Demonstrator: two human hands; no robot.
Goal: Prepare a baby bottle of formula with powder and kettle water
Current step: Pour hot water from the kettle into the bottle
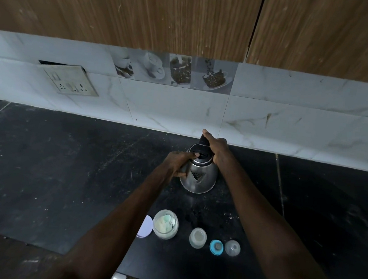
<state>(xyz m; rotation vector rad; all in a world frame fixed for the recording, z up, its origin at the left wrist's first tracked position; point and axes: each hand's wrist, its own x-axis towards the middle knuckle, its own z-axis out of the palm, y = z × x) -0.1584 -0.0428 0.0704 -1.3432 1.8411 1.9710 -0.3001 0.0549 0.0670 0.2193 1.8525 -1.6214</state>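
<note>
Hands: right hand (pixel 219 148) grips kettle (pixel 198 175) handle; left hand (pixel 179 162) clasps its side
Tip: lift steadily, spout toward open bottle (pixel 198 238)

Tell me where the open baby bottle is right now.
In the head view, the baby bottle stands uncapped on the black counter, between the powder jar and the blue nipple ring.

Silver kettle (pixel 198 177), black counter (pixel 62 160), white marbled tiles (pixel 294 119).
</note>
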